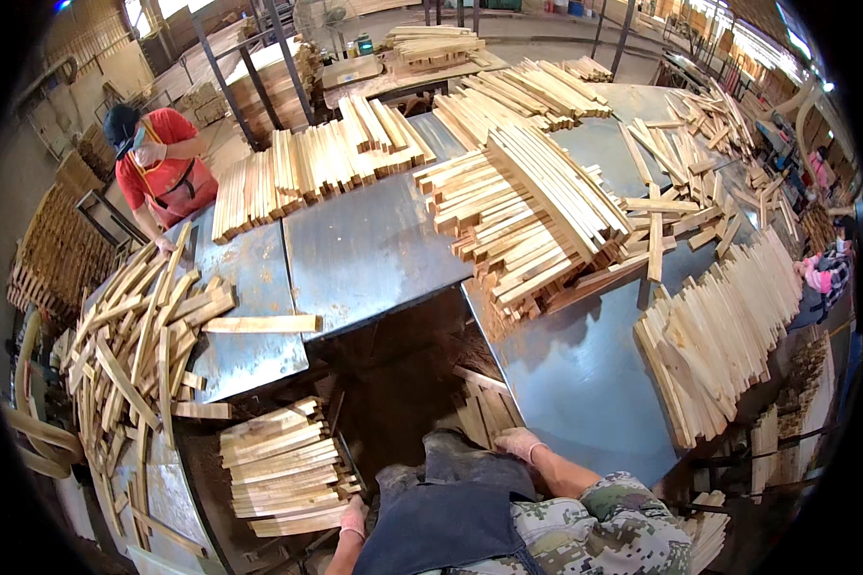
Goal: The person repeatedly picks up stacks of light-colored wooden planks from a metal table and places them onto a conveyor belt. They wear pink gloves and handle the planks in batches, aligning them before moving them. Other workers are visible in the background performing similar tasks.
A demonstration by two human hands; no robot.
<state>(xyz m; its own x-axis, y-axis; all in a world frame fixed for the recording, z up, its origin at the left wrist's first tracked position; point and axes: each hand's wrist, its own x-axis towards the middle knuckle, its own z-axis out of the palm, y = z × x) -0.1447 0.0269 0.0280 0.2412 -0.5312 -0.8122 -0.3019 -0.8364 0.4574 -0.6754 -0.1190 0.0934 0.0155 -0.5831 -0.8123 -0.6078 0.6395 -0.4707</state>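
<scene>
My left hand (353,516), in a pale pink glove, is low in front beside a stack of pale wooden strips (283,470). It is at the right ends of the lower strips; its fingers are mostly hidden, so I cannot tell whether it grips one. My right hand (520,443), gloved alike, is bent down beside the near edge of the blue-grey metal table. Closest to it are some wooden boards (486,407) low beside my legs. Its fingertips are turned away, and whether they hold a board does not show.
A large stack of strips (537,206) stands on the metal table (374,251), with a long row (724,335) at the right. Loose strips (149,345) lie heaped at the left. There, a person in a red shirt (171,158) reaches toward the heap. A dark gap (388,383) opens before me.
</scene>
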